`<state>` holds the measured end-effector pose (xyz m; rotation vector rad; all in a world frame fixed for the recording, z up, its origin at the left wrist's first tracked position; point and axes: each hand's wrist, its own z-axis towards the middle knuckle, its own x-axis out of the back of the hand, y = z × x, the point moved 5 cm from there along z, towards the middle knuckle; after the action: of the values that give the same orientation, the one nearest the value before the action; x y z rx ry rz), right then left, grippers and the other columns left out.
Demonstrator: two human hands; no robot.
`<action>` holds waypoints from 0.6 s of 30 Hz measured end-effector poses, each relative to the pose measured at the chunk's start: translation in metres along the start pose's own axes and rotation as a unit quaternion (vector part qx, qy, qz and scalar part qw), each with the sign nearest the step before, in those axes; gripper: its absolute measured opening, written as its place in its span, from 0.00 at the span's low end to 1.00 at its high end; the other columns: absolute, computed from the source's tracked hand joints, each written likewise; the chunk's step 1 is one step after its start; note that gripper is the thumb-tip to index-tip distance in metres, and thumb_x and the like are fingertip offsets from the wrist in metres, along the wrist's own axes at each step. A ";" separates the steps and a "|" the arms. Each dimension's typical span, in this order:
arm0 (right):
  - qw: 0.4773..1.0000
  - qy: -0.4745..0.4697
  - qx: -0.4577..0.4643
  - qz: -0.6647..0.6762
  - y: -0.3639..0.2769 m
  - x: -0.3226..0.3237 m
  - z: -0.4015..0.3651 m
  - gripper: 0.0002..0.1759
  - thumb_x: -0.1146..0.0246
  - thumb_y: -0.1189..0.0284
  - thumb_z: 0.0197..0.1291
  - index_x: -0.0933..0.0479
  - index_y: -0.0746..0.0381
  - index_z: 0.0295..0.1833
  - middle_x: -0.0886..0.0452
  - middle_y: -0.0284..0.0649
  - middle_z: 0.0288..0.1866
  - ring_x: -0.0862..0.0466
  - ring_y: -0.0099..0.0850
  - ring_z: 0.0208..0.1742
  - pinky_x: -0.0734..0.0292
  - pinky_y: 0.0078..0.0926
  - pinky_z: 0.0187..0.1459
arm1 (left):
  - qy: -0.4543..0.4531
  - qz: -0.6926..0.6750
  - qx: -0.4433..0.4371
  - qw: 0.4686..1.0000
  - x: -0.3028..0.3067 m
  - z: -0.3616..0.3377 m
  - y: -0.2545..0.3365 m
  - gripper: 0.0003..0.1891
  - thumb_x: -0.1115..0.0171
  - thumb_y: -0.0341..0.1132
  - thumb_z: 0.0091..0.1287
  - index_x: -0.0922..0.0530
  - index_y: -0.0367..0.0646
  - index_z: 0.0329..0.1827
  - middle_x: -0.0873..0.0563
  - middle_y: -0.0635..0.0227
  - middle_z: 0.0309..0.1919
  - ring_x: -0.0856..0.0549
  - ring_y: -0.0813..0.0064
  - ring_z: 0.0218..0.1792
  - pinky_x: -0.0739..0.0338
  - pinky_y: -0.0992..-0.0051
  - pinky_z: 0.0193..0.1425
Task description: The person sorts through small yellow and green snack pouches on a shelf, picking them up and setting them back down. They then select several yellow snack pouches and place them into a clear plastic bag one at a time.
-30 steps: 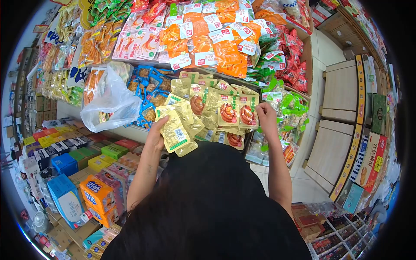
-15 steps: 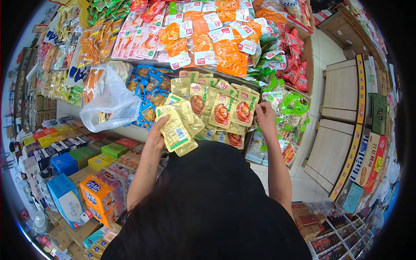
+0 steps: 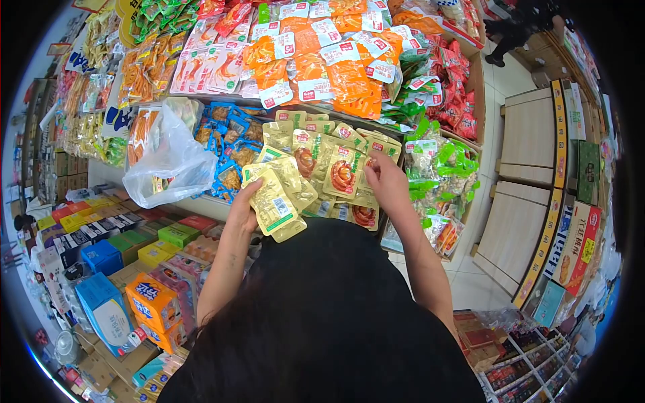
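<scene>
Several gold snack packets [image 3: 274,205] are fanned out in my left hand [image 3: 246,207], their backs with green strips facing up. My right hand [image 3: 388,181] is over the right part of a bin of gold packets with red food pictures [image 3: 343,170]. Its fingers are bent together at a packet there, and whether they grip it is hard to make out. Blue-edged packets [image 3: 232,134] lie left of the gold ones, beside a clear plastic bag [image 3: 168,158].
Orange packets [image 3: 346,70] and red packets [image 3: 458,101] fill the bins behind. Green-edged bags [image 3: 447,168] lie at the right. Stacked boxes [image 3: 104,302] stand lower left, wooden shelving [image 3: 524,215] on the right. Another person [image 3: 521,27] is at the upper right.
My right hand has moved left from the bin's right edge onto the gold packets. A person has come into view at the upper right. My left hand still holds its packets.
</scene>
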<state>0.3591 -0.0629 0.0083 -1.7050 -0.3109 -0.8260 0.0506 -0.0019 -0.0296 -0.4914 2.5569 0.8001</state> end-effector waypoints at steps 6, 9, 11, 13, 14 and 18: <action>0.993 -0.020 0.027 -0.110 -0.002 -0.020 0.015 0.15 0.37 0.69 0.57 0.24 0.59 0.50 0.18 0.44 0.37 0.17 0.44 0.36 0.23 0.39 0.37 | 0.006 -0.006 0.001 1.000 0.000 -0.001 -0.003 0.20 0.42 0.31 0.65 0.30 0.32 0.59 0.19 0.53 0.51 0.17 0.60 0.51 0.20 0.61 0.55; 0.992 -0.011 0.046 -0.114 -0.003 -0.022 0.018 0.13 0.37 0.70 0.56 0.23 0.60 0.47 0.18 0.45 0.36 0.17 0.44 0.36 0.23 0.40 0.37 | 0.006 -0.011 0.000 1.000 0.001 0.000 -0.004 0.20 0.41 0.31 0.65 0.30 0.31 0.59 0.20 0.53 0.51 0.18 0.59 0.51 0.20 0.61 0.56; 0.992 -0.001 0.056 -0.110 -0.005 -0.022 0.019 0.12 0.37 0.70 0.56 0.23 0.59 0.46 0.18 0.45 0.37 0.18 0.45 0.36 0.23 0.40 0.37 | 0.007 -0.015 0.002 1.000 0.001 0.000 -0.004 0.20 0.41 0.31 0.65 0.30 0.31 0.59 0.20 0.53 0.52 0.18 0.59 0.51 0.21 0.61 0.56; 0.995 -0.007 0.044 -0.091 -0.005 -0.021 0.018 0.09 0.37 0.71 0.55 0.22 0.59 0.43 0.18 0.45 0.37 0.18 0.46 0.37 0.23 0.40 0.37 | 0.008 -0.012 0.008 1.000 0.002 0.001 -0.005 0.20 0.41 0.31 0.65 0.30 0.31 0.59 0.20 0.52 0.52 0.18 0.59 0.51 0.21 0.61 0.56; 0.995 -0.007 0.044 -0.092 -0.004 -0.021 0.018 0.09 0.37 0.71 0.55 0.22 0.59 0.43 0.18 0.45 0.37 0.18 0.46 0.37 0.23 0.40 0.37 | 0.008 -0.012 0.009 1.000 0.001 0.001 -0.005 0.20 0.41 0.31 0.65 0.30 0.31 0.59 0.20 0.52 0.52 0.18 0.59 0.51 0.21 0.61 0.56; 0.999 -0.001 0.047 -0.017 -0.004 -0.015 0.013 0.07 0.37 0.71 0.56 0.22 0.59 0.40 0.19 0.44 0.40 0.18 0.44 0.37 0.23 0.38 0.38 | 0.000 -0.022 0.011 1.000 0.003 0.003 -0.006 0.21 0.40 0.31 0.65 0.31 0.31 0.59 0.20 0.52 0.52 0.18 0.59 0.51 0.20 0.60 0.56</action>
<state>0.3508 -0.0462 -0.0004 -1.6171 -0.3740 -0.8226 0.0512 -0.0053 -0.0363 -0.5389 2.5436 0.7563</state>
